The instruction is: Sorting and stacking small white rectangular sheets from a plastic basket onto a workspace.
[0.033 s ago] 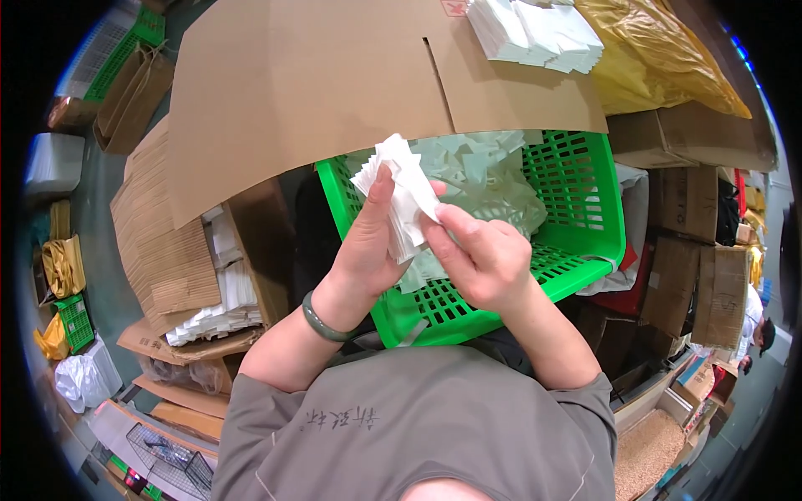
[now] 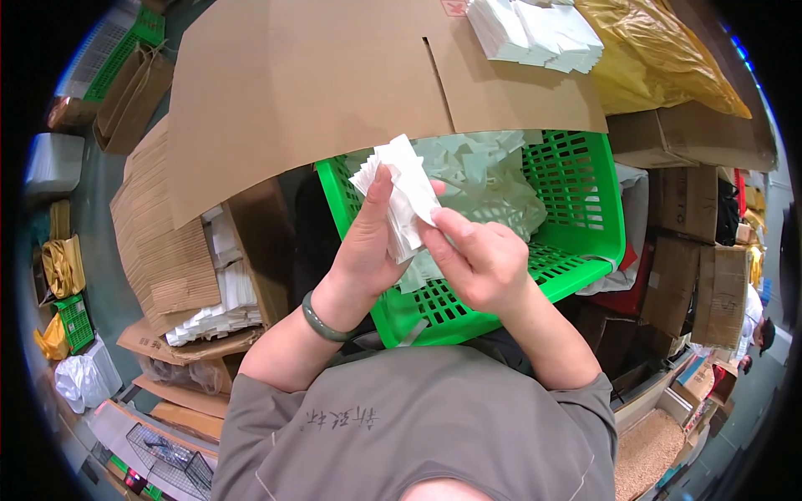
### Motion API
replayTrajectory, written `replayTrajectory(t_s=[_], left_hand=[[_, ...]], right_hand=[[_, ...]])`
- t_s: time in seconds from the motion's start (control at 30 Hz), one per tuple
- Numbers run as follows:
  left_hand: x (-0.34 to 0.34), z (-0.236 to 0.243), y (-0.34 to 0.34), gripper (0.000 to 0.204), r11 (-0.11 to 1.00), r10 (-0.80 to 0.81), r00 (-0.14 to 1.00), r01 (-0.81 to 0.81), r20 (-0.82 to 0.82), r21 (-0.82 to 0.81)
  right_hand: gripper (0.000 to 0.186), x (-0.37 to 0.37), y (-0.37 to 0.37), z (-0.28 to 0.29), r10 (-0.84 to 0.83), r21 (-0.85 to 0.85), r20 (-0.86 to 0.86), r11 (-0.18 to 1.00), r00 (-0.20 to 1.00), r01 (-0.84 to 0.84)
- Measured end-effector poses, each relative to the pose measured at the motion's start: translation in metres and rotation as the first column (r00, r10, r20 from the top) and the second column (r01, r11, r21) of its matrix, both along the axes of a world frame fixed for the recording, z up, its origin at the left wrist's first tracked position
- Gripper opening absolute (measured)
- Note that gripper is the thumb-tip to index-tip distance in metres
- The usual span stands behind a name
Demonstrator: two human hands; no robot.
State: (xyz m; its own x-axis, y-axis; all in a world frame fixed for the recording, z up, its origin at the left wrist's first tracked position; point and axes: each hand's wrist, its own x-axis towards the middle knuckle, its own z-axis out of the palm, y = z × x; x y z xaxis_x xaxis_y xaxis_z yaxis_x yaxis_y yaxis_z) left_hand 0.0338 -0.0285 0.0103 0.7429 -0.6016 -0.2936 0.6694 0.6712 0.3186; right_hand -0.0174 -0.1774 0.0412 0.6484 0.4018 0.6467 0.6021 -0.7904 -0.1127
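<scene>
My left hand (image 2: 372, 238) holds a thick fanned stack of thin white pieces (image 2: 401, 179), thumb along its left side, fingers behind it. My right hand (image 2: 480, 263) has thumb and index finger pinched on the stack's right edge, at a top piece that lifts slightly. Just beneath both hands is a green perforated plastic basket (image 2: 585, 184), tilted toward me and holding a heap of pale, loose translucent pieces (image 2: 480, 175). A large cardboard sheet (image 2: 301, 92) lies along its far side, with more white stacks (image 2: 535, 37) at the upper right.
Yellow plastic sheeting (image 2: 647, 58) covers the upper right. At left, an open carton of white stacks (image 2: 221, 309) sits under layered cardboard (image 2: 159, 234). Boxes (image 2: 685, 267) line the right, with part of another person (image 2: 748, 317) beyond. A wire basket (image 2: 167, 455) is lower left.
My right hand has moved very slightly left and up along the edge of the stack. Everything else looks the same.
</scene>
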Motion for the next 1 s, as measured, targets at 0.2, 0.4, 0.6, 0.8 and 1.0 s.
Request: replayTrajectory(t_s=[0.2, 0.4, 0.6, 0.8, 1.0], left_hand=[[0.002, -0.009, 0.002, 0.044, 0.992, -0.074, 0.997, 0.074, 0.006, -0.103], [0.001, 0.015, -0.008, 0.051, 0.999, 0.009, 0.999, -0.008, -0.037, 0.036], [0.001, 0.009, -0.004, 0.051, 0.995, -0.061, 0.998, 0.061, -0.008, 0.074], [0.0, 0.003, -0.001, 0.047, 0.997, -0.083, 0.996, 0.082, 0.022, 0.011], [-0.001, 0.005, 0.002, 0.048, 0.994, -0.035, 0.997, 0.028, 0.062, 0.11]], right_hand=[[0.022, -0.009, 0.005, 0.007, 0.024, 0.144, -0.194, 0.99, 0.981, 0.004], [0.014, -0.008, 0.0, 0.01, 0.135, 0.727, -0.522, 0.587, 0.842, 0.356], [0.018, -0.011, -0.011, 0.011, 0.526, 0.775, -0.598, 0.186, 0.605, 0.604], [0.022, -0.014, -0.014, 0.016, 0.531, 0.797, -0.59, 0.263, 0.608, 0.544], [0.026, -0.019, -0.028, 0.017, 0.463, 0.741, -0.669, 0.344, 0.582, 0.577]])
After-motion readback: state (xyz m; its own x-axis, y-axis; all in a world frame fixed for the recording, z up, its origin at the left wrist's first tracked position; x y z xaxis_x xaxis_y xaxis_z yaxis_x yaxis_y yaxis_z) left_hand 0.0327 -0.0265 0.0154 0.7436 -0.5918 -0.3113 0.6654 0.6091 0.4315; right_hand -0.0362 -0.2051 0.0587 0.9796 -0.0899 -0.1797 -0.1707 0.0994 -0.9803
